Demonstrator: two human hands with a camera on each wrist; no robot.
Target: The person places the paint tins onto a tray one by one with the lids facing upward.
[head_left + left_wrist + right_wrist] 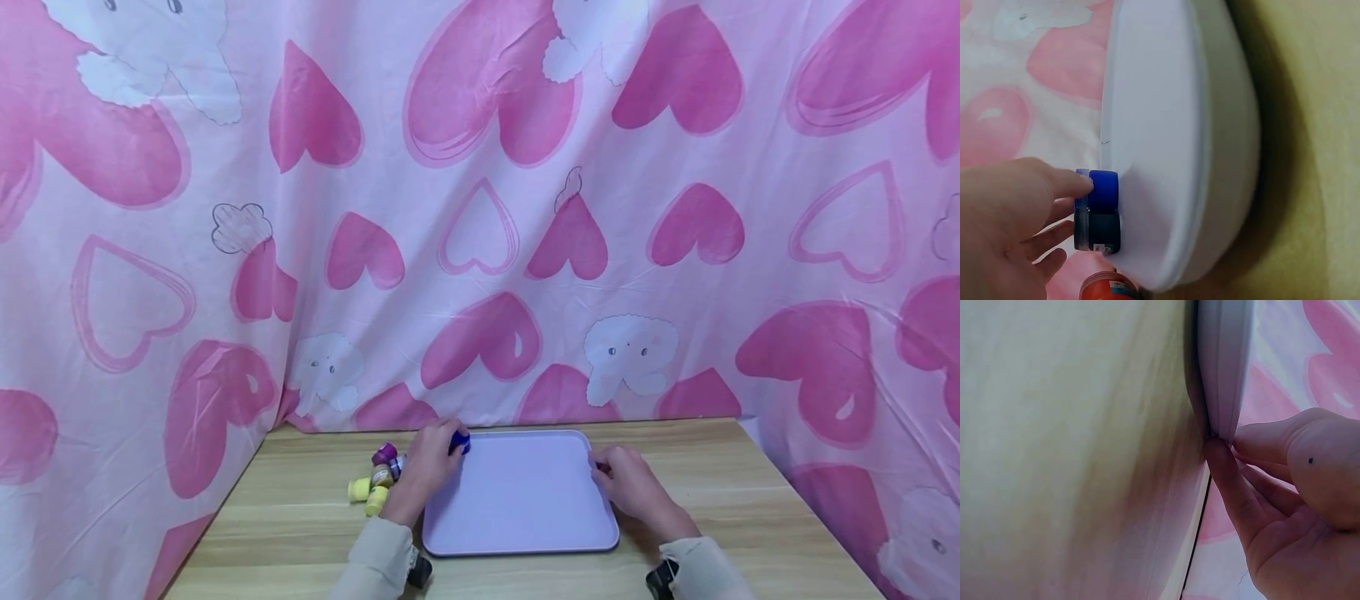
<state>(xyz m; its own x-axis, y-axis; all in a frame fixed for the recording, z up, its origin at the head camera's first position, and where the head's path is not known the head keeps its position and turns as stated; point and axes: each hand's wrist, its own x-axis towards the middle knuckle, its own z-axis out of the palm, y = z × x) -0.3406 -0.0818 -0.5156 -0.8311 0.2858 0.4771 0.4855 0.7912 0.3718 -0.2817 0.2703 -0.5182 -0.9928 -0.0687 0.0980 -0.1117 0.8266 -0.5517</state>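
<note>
A pale lilac tray (525, 500) lies on the table in the head view. At its far left corner, my left hand (431, 457) holds a small blue jar (1104, 190), thumb on its side. Against the blue jar is a dark jar (1100, 230) with a small label, at the same hand's fingers; both stand at the tray's inner surface in the left wrist view. A red jar (1109, 289) shows just below them, partly cut off. My right hand (636, 482) pinches the tray's right edge between thumb and fingers, seen closely in the right wrist view.
Left of the tray several small jars cluster on the wooden table (292, 517): a purple jar (385, 453), a brown jar (382, 475) and yellow jars (377, 500) among them. A pink heart-patterned curtain (480, 250) hangs behind the table and along both sides.
</note>
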